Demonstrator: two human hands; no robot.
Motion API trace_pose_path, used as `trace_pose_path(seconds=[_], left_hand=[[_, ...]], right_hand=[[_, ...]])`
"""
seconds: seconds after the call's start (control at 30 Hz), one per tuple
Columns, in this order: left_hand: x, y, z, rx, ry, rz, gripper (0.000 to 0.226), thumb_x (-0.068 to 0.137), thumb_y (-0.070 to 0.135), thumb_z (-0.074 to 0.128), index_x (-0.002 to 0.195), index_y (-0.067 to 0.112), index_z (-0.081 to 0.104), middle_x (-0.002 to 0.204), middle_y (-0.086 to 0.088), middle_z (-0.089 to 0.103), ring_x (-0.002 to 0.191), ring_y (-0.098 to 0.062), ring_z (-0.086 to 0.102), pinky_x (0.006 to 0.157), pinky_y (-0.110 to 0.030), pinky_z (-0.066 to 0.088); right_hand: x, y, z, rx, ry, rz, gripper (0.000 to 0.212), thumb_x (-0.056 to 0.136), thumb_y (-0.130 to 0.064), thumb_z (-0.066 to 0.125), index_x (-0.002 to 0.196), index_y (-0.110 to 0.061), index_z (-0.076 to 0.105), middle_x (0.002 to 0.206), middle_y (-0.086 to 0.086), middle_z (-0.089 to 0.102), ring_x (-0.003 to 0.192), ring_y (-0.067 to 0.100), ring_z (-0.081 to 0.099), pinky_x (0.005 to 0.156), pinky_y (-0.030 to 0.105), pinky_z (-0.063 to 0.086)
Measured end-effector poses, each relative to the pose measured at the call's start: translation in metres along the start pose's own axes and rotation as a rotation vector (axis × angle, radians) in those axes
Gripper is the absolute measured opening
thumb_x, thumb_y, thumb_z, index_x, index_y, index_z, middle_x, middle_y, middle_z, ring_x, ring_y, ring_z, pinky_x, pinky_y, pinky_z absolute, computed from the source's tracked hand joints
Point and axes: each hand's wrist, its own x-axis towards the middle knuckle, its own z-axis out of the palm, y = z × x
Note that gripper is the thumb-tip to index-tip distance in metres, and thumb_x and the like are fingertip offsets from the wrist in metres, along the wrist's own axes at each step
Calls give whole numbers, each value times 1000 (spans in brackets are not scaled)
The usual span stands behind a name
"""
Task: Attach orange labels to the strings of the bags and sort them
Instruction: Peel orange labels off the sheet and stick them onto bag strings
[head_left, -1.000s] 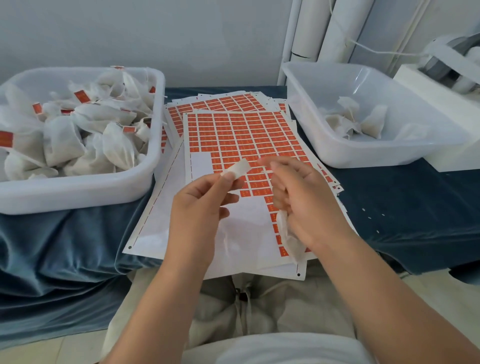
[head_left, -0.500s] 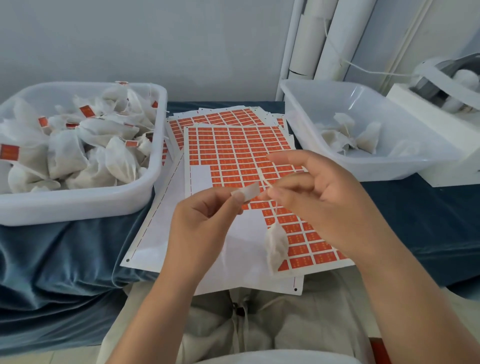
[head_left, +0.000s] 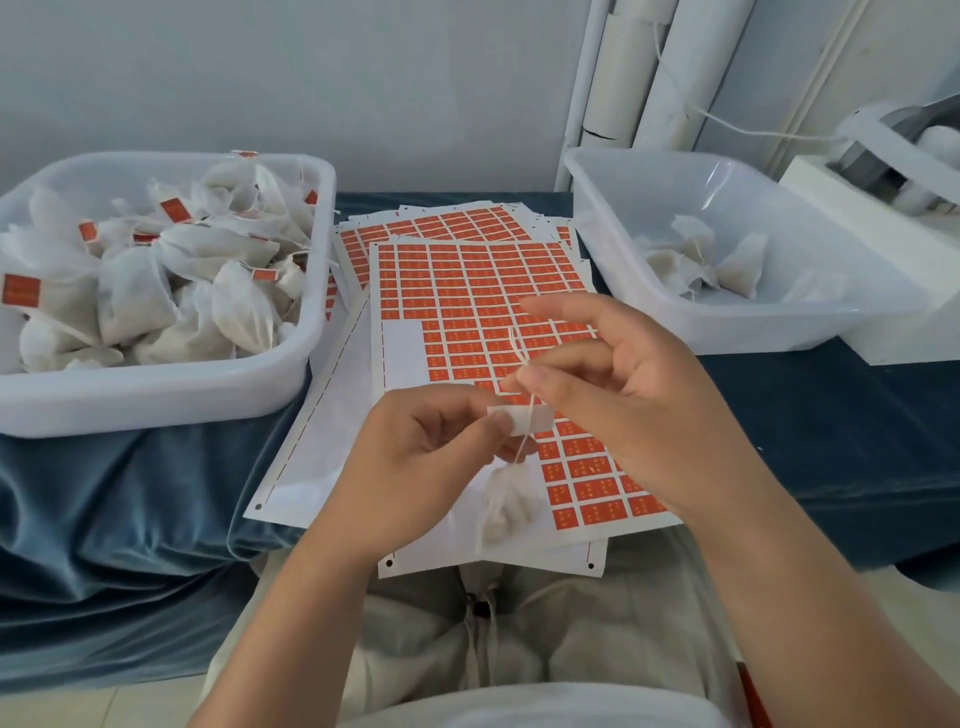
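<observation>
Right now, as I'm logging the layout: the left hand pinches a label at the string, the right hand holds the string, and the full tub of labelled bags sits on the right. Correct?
No. The head view shows the full tub of labelled bags on the left. The rest holds: the left hand pinches the label, the right hand holds the string.

Soft even daylight, faint shadows, mild glare on right tub (head_left: 727, 332), wide-angle bending at edges
</observation>
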Motion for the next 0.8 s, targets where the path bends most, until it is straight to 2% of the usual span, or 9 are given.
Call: trace_pose_path(seconds=[0.07, 0.2, 0.3, 0.47, 0.57, 0.8], left_hand=[[0, 0, -1, 31, -19, -4, 25, 98, 18, 61, 87, 20, 83, 84, 4, 81, 81, -17, 77, 75, -17, 56], [0, -4, -2, 90, -33, -16, 27, 96, 24, 60, 82, 12, 79, 79, 5, 78, 80, -18, 76, 76, -28, 58], [0, -4, -2, 117, -21, -7, 31, 93, 31, 59, 79, 10, 77, 75, 8, 76, 77, -15, 73, 72, -24, 56], [0, -3, -3, 187, 7, 2, 30, 94, 22, 57, 75, 8, 75, 69, 9, 72, 71, -10, 69, 66, -16, 52], [0, -2, -2, 215, 36, 0, 30, 92, 22, 55, 71, 9, 72, 66, 7, 68, 66, -7, 63, 61, -12, 47], [1, -2, -3, 129, 45, -17, 35, 93, 25, 52, 74, 2, 71, 59, 8, 58, 62, -6, 56, 60, -10, 42]], right_hand=[[0, 1, 2, 0, -2, -13, 39, 98, -33, 71, 131, -47, 56, 98, -26, 78, 103, -4, 72, 81, 9, 54], [1, 2, 6, -32, 7, -7, 38, 98, -33, 72, 122, -54, 52, 98, -30, 76, 100, -8, 71, 80, -2, 45], [3, 4, 8, -39, 14, 9, 38, 99, -31, 71, 120, -55, 52, 97, -31, 75, 96, -8, 71, 76, -3, 44], [5, 7, 8, 30, -16, 17, 41, 102, -21, 67, 128, -49, 52, 97, -20, 78, 92, 2, 75, 76, 7, 54], [6, 10, 10, 44, -33, 18, 40, 103, -18, 65, 130, -45, 53, 97, -17, 78, 92, 3, 76, 76, 8, 54], [7, 16, 13, 135, -76, 40, 37, 105, -13, 61, 134, -35, 57, 95, -9, 79, 91, 10, 77, 78, 16, 59]])
